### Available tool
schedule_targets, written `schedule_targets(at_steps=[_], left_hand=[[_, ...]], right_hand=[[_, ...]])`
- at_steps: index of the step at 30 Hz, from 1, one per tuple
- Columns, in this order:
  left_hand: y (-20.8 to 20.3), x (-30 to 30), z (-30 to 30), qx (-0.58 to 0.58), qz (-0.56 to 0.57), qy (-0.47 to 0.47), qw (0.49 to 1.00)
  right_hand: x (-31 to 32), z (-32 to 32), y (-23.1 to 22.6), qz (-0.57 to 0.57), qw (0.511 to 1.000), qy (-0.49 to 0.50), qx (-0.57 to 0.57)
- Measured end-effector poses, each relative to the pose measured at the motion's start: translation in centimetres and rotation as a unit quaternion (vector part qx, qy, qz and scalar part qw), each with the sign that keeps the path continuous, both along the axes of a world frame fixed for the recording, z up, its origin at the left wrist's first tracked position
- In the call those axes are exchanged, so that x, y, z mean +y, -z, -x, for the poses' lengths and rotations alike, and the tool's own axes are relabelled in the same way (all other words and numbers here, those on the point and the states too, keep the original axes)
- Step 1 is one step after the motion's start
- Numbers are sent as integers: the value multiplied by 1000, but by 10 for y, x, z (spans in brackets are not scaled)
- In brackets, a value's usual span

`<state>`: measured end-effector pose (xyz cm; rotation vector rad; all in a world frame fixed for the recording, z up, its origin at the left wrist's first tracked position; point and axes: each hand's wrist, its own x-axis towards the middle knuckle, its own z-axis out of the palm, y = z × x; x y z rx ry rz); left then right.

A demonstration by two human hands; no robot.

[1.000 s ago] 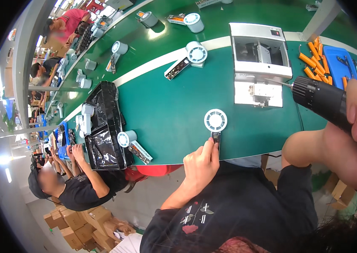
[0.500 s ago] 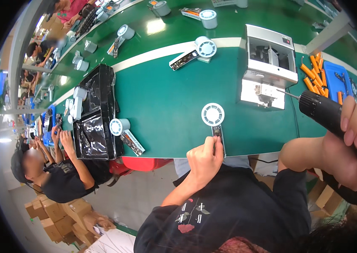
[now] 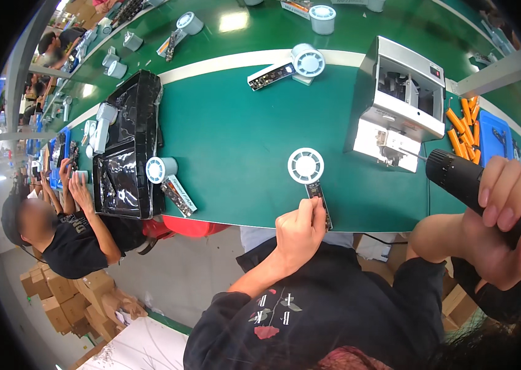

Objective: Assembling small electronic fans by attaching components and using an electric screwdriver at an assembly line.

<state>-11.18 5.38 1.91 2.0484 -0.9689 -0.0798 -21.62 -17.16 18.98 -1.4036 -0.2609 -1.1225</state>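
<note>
Left hand pinches the fan handle's near end, flat on the counter. Right hand wrapped around the driver, bit up beside the feeder, well right of the fan. Looks like no screw driven yet.

The left hand reaches forward on a black-sleeved arm, fingers pinched together at the tips. The right hand is raised close to the camera, fingers curled in a full grip, forearm bent inward
</note>
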Motion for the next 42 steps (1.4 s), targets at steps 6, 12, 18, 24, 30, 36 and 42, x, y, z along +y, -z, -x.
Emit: schedule_targets(at_steps=[6,12,18,24,30,36,42], left_hand=[[3,-3,0,44,31,-16,998],[5,-7,-11,64,47,-11,997],[-4,4,-32,15,55,76,995],[-1,25,-42,-60,-15,140,988],[1,14,-59,-17,72,155,985],[-2,3,-65,-21,51,174,983],[2,3,-61,4,40,173,984]], right_hand=[[-6,-1,3,14,1000,-15,14],[-7,-1,-1,30,999,-25,26],[2,-17,-11,27,999,-30,14],[-5,-14,-18,121,989,-26,85],[7,-11,-17,27,998,24,51],[-3,-1,-14,-7,1000,13,12],[-4,-7,-17,26,999,11,29]])
